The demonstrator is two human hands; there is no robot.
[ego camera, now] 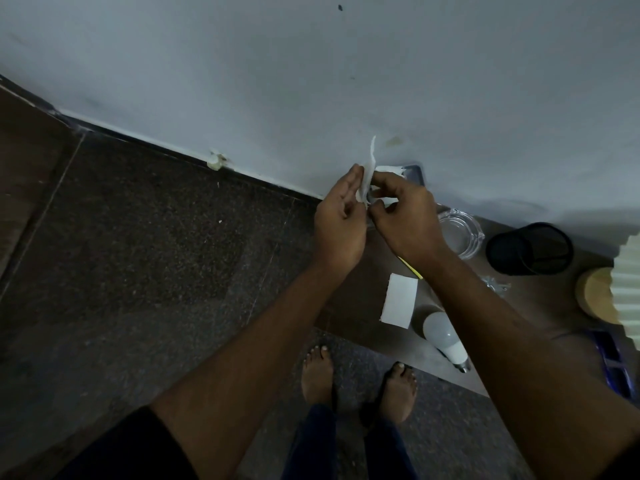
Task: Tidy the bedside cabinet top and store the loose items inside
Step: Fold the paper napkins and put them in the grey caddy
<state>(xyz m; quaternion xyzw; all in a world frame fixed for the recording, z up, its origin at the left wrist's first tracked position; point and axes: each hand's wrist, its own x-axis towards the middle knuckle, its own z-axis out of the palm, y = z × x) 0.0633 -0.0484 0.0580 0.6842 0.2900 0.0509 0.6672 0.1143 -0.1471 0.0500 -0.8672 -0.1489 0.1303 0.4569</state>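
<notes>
While two bare feet [360,386] stand on the dark speckled floor [156,254] at the bottom middle of the frame, both forearms reach up toward the centre. Just right of the feet, the brown cabinet top [381,271] runs off to the right edge, and it's pretty cluttered: a white light bulb [445,337] lies on its side near the front edge, a white slip of paper [398,301] sits flat just left of it, and a yellow stick-like thing [410,268] pokes out from under the right forearm. Further right there's a black mesh cup [530,249], a clear glass ashtray [459,235] beside it, and a ribbed white lamp shade [628,285] on a wooden base at the right edge. Up in the centre, the left hand [341,220] and right hand [403,216] are held together above the cabinet's far left corner, fingers of both pinched on a crumpled white tissue [367,174]. Behind them is the pale wall [311,81].
</notes>
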